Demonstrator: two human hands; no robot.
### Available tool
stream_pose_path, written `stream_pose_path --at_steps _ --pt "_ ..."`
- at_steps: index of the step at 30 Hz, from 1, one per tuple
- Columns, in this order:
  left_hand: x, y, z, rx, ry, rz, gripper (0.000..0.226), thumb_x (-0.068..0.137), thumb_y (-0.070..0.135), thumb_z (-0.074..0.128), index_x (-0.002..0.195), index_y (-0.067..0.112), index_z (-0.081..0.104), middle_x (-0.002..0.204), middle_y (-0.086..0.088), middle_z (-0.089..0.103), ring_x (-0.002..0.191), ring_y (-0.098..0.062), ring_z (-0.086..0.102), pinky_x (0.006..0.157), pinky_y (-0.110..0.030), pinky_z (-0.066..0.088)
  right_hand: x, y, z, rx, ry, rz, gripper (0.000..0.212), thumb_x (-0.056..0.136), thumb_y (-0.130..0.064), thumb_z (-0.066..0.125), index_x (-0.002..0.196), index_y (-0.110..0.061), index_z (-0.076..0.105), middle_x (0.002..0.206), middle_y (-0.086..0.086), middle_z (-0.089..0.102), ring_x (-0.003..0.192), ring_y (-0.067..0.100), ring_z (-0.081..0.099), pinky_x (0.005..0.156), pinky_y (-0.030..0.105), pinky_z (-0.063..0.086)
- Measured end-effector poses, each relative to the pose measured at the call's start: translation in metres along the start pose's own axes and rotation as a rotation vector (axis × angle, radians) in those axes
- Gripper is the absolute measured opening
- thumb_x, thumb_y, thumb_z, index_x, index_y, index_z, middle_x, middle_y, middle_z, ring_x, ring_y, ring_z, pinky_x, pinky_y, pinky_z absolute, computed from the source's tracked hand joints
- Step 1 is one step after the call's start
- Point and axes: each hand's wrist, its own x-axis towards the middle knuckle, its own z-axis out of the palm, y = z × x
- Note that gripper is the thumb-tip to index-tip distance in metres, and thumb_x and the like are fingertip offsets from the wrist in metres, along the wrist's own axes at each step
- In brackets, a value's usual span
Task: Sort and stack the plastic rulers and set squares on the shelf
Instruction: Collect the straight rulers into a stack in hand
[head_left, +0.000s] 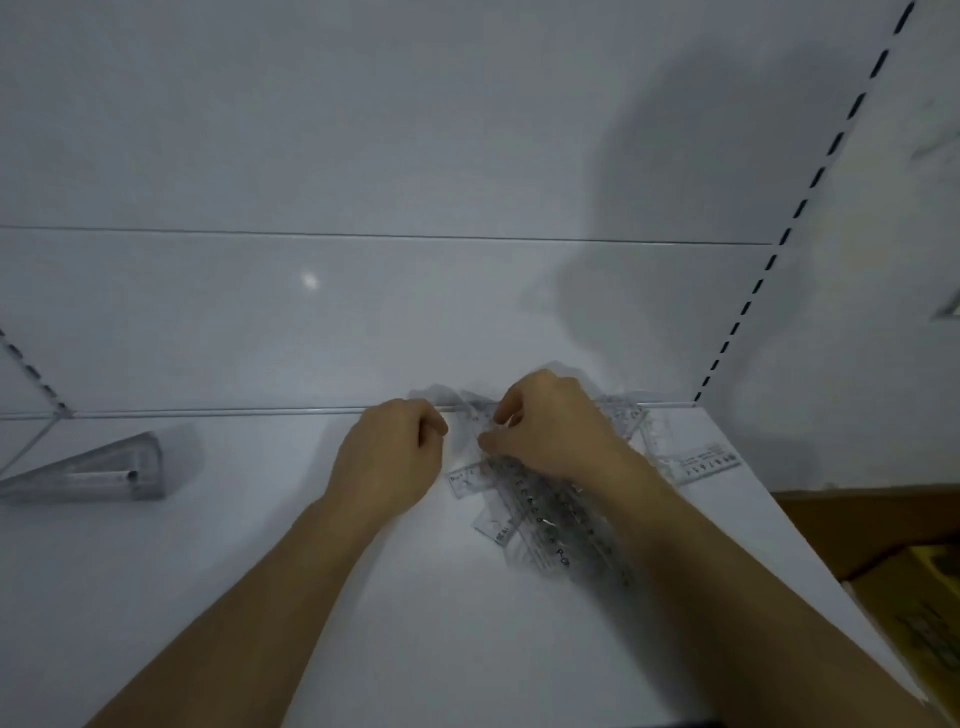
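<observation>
A loose heap of clear plastic rulers and set squares (550, 525) lies on the white shelf (260, 571), near its back right corner. My right hand (550, 431) is over the heap with fingers curled, pinching a clear piece at the heap's far end. My left hand (395, 457) sits just left of the heap with its fingers curled under, touching the heap's edge; what it holds is hidden. One clear ruler (706, 465) sticks out to the right of my right wrist. A neat stack of clear set squares (98, 473) lies at the far left.
The white back panel (363, 312) rises right behind the heap. A slotted upright (779, 249) marks the shelf's right end. Beyond the right edge, brown and yellow cardboard boxes (914, 566) sit lower down.
</observation>
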Motion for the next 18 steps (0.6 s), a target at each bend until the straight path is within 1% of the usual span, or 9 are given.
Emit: stream_pose_path --at_steps 2,4,5,7,9,11,13,15,18 --pt "0.001 0.0 0.0 -0.047 -0.002 -0.017 0.024 0.094 0.016 0.053 0.092 0.026 0.074 0.085 0.009 0.07 0.076 -0.01 0.064 0.073 -0.03 0.054 0.003 0.007 0.002 0.096 0.05 -0.017 0.022 0.081 -0.035 0.076 0.087 -0.013 0.078 0.081 0.007 0.074 0.075 0.018 0.07 0.074 0.038 0.061" --pt "0.002 0.001 0.0 -0.077 0.009 -0.015 0.024 0.095 0.018 0.053 0.092 0.029 0.074 0.086 0.011 0.07 0.071 -0.004 0.063 0.07 -0.026 0.053 0.004 0.009 -0.001 0.211 0.095 -0.047 0.013 0.086 -0.031 0.073 0.083 -0.02 0.078 0.075 -0.006 0.073 0.069 0.008 0.068 0.067 0.026 0.058" --pt "0.003 0.002 0.0 -0.104 0.026 -0.006 0.024 0.096 0.018 0.053 0.092 0.029 0.074 0.085 0.013 0.07 0.069 -0.004 0.062 0.067 -0.023 0.052 0.004 0.009 -0.005 0.317 0.106 -0.053 0.012 0.088 -0.029 0.073 0.082 -0.019 0.079 0.072 -0.008 0.072 0.065 0.006 0.066 0.064 0.023 0.054" --pt "0.002 0.006 -0.001 -0.214 0.045 0.022 0.027 0.097 0.015 0.051 0.088 0.029 0.072 0.079 0.014 0.069 0.065 -0.006 0.062 0.06 -0.017 0.047 0.001 0.008 -0.014 0.646 0.087 -0.043 0.013 0.09 -0.022 0.073 0.082 -0.013 0.077 0.066 -0.004 0.069 0.055 0.011 0.059 0.057 0.025 0.048" --pt "-0.001 0.015 -0.004 -0.461 0.002 0.024 0.029 0.101 0.014 0.046 0.087 0.022 0.07 0.073 0.006 0.069 0.061 -0.01 0.063 0.057 -0.019 0.045 -0.004 0.006 -0.022 0.937 0.05 -0.048 0.01 0.092 -0.016 0.072 0.088 -0.007 0.075 0.067 0.004 0.065 0.054 0.015 0.054 0.052 0.026 0.044" --pt "-0.005 0.026 -0.009 -0.78 -0.115 -0.002 0.032 0.106 0.019 0.041 0.095 0.009 0.068 0.076 -0.012 0.069 0.062 -0.022 0.064 0.055 -0.029 0.045 -0.008 0.002 -0.023 1.063 0.015 -0.069 0.006 0.091 -0.013 0.072 0.092 -0.007 0.073 0.071 0.008 0.065 0.055 0.017 0.058 0.053 0.026 0.046" --pt "-0.01 0.034 -0.011 -0.988 -0.26 -0.026 0.042 0.104 0.035 0.04 0.102 0.0 0.064 0.082 -0.023 0.069 0.066 -0.034 0.066 0.056 -0.034 0.047 -0.01 -0.003 -0.02 1.072 0.006 -0.109 0.005 0.089 -0.011 0.074 0.091 -0.007 0.072 0.071 0.011 0.065 0.056 0.018 0.062 0.053 0.026 0.049" --pt "-0.013 0.037 -0.011 -1.042 -0.377 -0.033 0.043 0.098 0.042 0.045 0.108 0.001 0.057 0.084 -0.025 0.07 0.067 -0.038 0.067 0.057 -0.035 0.05 -0.01 -0.007 -0.014 1.014 0.059 -0.147 0.008 0.088 -0.014 0.076 0.089 -0.008 0.072 0.068 0.009 0.067 0.058 0.016 0.064 0.055 0.024 0.051" --pt "-0.011 0.034 -0.011 -1.069 -0.384 0.013 0.015 0.1 0.023 0.05 0.103 0.009 0.044 0.072 -0.018 0.065 0.051 -0.029 0.057 0.05 -0.031 0.045 -0.004 -0.003 -0.008 0.755 0.221 -0.148 0.017 0.095 -0.032 0.067 0.086 -0.019 0.074 0.073 -0.004 0.071 0.067 0.011 0.067 0.069 0.033 0.057"
